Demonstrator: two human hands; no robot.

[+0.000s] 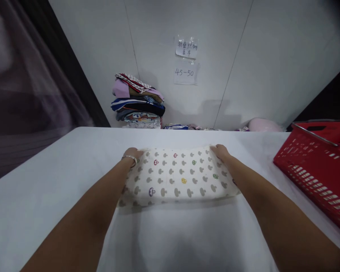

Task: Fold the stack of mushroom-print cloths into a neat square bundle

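A folded white cloth with a mushroom print (177, 175) lies on the white table (53, 177) in front of me. My left hand (133, 154), a bracelet on its wrist, grips the cloth's far left corner. Its far right corner is gripped by my right hand (221, 151). Both hands have fingers curled over the far edge of the cloth, and both forearms run along its sides.
A red plastic basket (317, 166) stands at the table's right edge. A stack of folded cloths (138, 102) sits against the far wall, with more fabric (260, 124) along the table's back edge. Two paper notes (186, 60) hang on the wall. A dark curtain (25, 90) hangs at left.
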